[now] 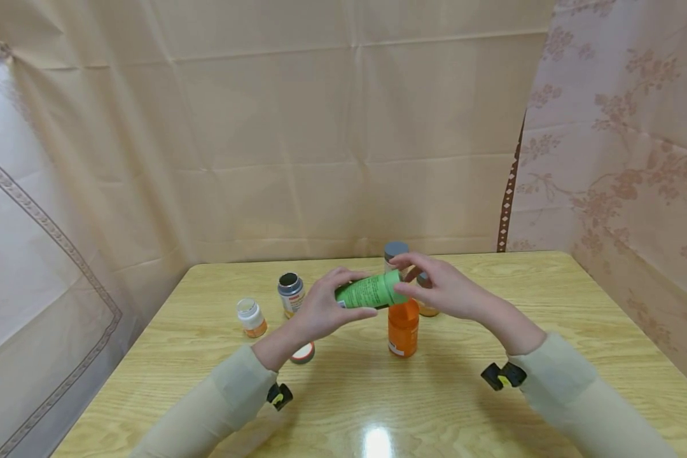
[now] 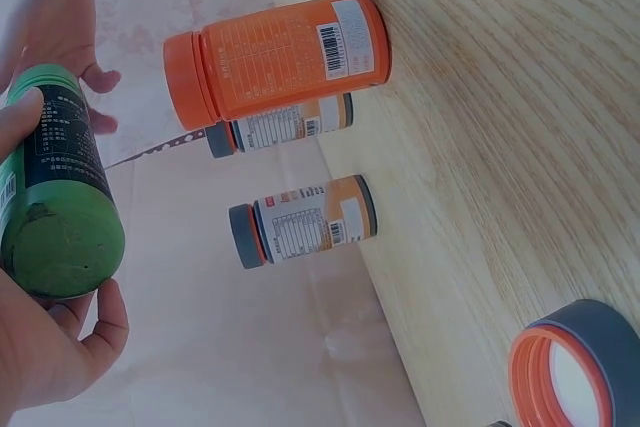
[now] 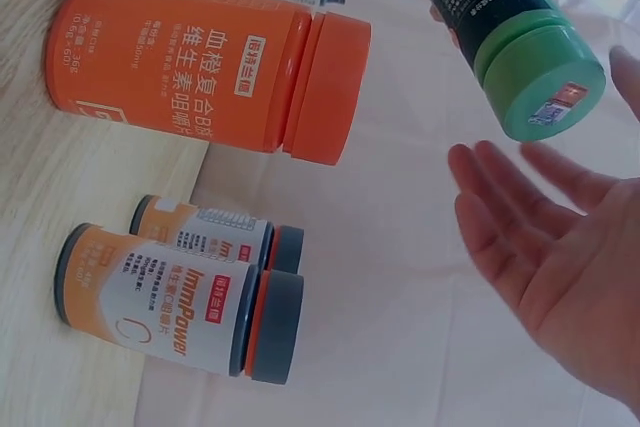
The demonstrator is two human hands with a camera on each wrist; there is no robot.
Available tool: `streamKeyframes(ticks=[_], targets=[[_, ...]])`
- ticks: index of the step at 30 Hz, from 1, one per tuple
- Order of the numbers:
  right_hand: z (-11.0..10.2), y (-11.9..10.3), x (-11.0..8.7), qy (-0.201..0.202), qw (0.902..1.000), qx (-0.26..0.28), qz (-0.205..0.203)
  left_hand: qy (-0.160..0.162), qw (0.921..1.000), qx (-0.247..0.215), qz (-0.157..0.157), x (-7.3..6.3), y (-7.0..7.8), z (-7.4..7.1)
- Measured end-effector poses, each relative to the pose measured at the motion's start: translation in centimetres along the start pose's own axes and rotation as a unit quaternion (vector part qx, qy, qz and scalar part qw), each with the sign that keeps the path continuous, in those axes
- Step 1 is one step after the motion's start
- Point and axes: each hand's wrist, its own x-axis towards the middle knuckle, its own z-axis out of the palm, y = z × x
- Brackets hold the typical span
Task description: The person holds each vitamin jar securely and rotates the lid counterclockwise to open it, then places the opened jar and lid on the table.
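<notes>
A green bottle (image 1: 372,291) with a dark label and green screw cap (image 3: 545,72) is held tilted in the air, above the table. My left hand (image 1: 322,310) grips it around the body, fingers on the far side and thumb on the near side. Close to the cap end hovers my right hand (image 1: 449,289), its fingers spread and slightly bent, with a gap to the cap in the right wrist view. Below the hands stands an orange bottle (image 1: 403,334) with its orange cap on, upright on the table.
Behind the orange bottle stand capped grey-lidded jars (image 3: 165,292). Left of them are a grey-rimmed jar (image 1: 291,296) without its lid and a small white jar (image 1: 252,318). A loose lid (image 2: 575,377) lies inside up on the wooden table (image 1: 349,407). A curtain (image 1: 320,127) hangs behind.
</notes>
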Motion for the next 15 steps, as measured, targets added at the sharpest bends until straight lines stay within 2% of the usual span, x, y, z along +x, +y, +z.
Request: streamKeyframes(ticks=[6,15], targets=[[-0.06,0.04,0.27,-0.020,0.9993,-0.022,0.022,0.001,1.0000,-0.006,0.001,-0.02,0.12,-0.10],[-0.10,-0.24,0.33,-0.018,0.9988,-0.039,0.024,0.005,0.9998,-0.009,0.014,-0.13,0.01,-0.17]])
